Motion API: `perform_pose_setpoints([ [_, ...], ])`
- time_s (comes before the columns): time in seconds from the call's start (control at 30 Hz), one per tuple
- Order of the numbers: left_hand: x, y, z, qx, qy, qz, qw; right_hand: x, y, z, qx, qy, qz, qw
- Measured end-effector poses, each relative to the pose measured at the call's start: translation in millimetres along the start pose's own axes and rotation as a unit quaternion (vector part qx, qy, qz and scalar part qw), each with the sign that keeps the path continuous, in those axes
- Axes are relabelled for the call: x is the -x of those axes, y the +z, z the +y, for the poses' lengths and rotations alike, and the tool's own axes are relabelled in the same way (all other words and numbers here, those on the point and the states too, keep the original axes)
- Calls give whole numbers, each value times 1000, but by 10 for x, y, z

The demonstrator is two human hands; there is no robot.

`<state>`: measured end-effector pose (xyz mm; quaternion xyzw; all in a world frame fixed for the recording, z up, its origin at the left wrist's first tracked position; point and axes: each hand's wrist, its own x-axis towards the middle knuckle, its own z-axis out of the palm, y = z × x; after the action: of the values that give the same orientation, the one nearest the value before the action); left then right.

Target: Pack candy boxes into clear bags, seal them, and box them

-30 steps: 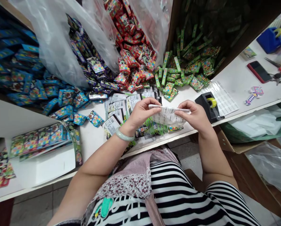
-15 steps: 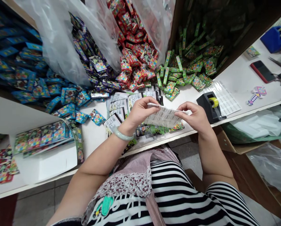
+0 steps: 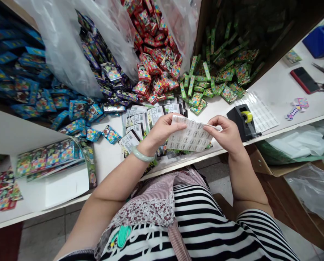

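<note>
A whitish sheet printed with rows of small round stickers (image 3: pixel 190 136) is stretched between both hands above the front of the table. My left hand (image 3: pixel 164 129) pinches its upper left corner, thumb across the face. At the upper right edge, my right hand (image 3: pixel 224 132) grips the same sheet between thumb and fingers. Beneath and behind the sheet lie overlapping black-and-green printed packets with barcodes (image 3: pixel 136 121). Part of that pile is hidden by the sheet and my left hand.
Heaps of small blue (image 3: pixel 79 108), purple (image 3: pixel 111 72), red (image 3: pixel 159 69) and green packets (image 3: pixel 202 83) line the back. To the right are a black tape dispenser (image 3: pixel 242 123), another sticker sheet (image 3: pixel 262 110), and a red-edged phone (image 3: pixel 304 79). A white tray (image 3: pixel 66 185) stands left.
The sheet has tilted so that more of its printed face shows. Both hands keep hold of it and have barely moved.
</note>
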<state>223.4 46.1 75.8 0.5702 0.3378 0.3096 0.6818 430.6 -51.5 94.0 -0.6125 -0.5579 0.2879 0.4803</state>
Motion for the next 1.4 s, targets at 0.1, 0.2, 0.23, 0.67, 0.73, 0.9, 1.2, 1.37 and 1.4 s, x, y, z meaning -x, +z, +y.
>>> perform_pose_setpoints([
  [0.1,-4,-5,-4,-24,21,8,999,8,3,45,-5,15,-50,999],
  [0.2,12,9,16,-36,19,1,999,-6,8,63,2,0,-82,997],
  [0.23,21,18,27,-42,17,-7,999,-17,14,60,10,-13,-87,996],
  [0.67,93,31,17,-95,32,0,995,-114,92,-37,37,-24,-50,998],
  [0.73,95,35,25,-114,57,1,992,-118,103,-22,32,-23,-60,997],
  [0.9,87,43,31,-105,40,0,994,-155,114,-34,25,-41,-67,997],
  [1.2,109,69,49,-138,-5,10,990,-221,116,-77,45,-21,-124,991],
  [1.37,102,104,28,-152,7,-17,988,-257,149,-110,44,-28,-152,987],
  [1.4,100,104,20,-150,9,-18,988,-261,140,-117,49,-28,-156,986],
])
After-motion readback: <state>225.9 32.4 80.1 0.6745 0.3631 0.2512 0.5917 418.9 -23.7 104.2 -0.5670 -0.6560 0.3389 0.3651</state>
